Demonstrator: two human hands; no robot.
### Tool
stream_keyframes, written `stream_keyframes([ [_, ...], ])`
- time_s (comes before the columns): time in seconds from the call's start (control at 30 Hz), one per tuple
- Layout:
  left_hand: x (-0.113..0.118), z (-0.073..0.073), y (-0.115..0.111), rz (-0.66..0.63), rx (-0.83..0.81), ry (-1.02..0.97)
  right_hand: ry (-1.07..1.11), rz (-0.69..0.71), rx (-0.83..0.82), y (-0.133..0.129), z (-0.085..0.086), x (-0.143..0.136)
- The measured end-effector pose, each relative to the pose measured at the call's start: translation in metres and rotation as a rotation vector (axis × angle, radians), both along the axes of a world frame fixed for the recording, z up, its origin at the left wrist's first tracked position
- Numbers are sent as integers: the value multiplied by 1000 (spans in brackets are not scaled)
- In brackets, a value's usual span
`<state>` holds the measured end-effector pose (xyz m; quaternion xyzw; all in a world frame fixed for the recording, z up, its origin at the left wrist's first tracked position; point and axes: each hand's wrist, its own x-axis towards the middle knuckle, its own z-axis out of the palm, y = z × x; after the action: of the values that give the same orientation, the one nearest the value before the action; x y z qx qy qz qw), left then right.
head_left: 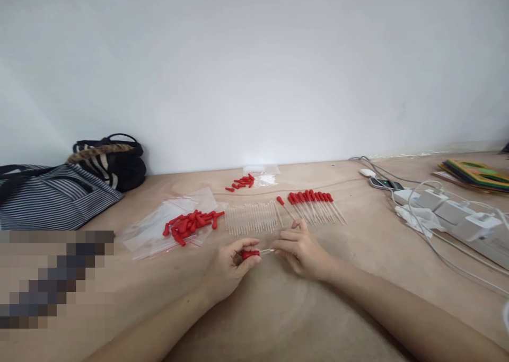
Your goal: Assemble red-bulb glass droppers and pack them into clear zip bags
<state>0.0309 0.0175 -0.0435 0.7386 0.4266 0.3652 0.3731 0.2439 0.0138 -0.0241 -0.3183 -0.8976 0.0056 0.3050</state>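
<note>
The fingers of the left hand are closed around a red bulb, while those of the right hand are pinched together on a slim clear tube, its end lined up with the bulb's neck between the two hands, just above the desk. The step in hand looks to be fitting bulb to tube; whether the tube has gone in, and how deep, I cannot tell. The next move seems to call for a steady push along the tube's own line, gripping close to the joint so that the thin stem does not bend or snap. Just beyond the hands lies a row of bare tubes, with a single fitted dropper at its right and, further right, a row of fitted droppers, bulbs facing the wall. Left of the bare tubes, a pile of loose bulbs rests on clear plastic bags; farther back, near the wall, lie more red bulbs.
</note>
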Motion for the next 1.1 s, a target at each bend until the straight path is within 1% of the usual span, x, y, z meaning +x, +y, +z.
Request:
stream_keyframes([
  [0.07, 0, 2, -1, 10, 18, 23, 35, -9, -71, 0, 1, 0],
  [0.17, 2, 4, -2, 38, 81, 41, 53, -34, -114, -2, 3, -1],
  [0.33, 7, 5, -4, 69, 93, -40, 56, -48, -109, -4, 3, -4],
  [0.5, 10, 3, -3, 99, 40, -57, 24, -38, -92, -3, 2, -6],
  [0.6, 8, 6, -3, 74, -3, 0, 15, -33, -111, -1, 3, -5],
  [0.67, 2, 13, 0, 56, 52, 94, 7, -55, -122, 2, 4, 1],
  [0.73, -8, 20, 7, 102, 208, 224, 25, -159, -131, 8, 5, 10],
  [0.77, -16, 23, 12, 149, 294, 292, 44, -252, -132, 13, 5, 16],
  [0.83, -33, 27, 26, 299, 442, 394, 85, -493, -135, 23, 4, 26],
  [0.9, -49, 27, 40, 408, 527, 515, 90, -702, -145, 36, 4, 32],
  [0.93, -56, 26, 45, 453, 552, 576, 77, -771, -149, 42, 3, 33],
  [1.0, -66, 25, 53, 515, 560, 690, 34, -851, -154, 52, 2, 30],
  [1.1, -68, 25, 55, 559, 564, 808, -42, -917, -150, 63, 0, 23],
])
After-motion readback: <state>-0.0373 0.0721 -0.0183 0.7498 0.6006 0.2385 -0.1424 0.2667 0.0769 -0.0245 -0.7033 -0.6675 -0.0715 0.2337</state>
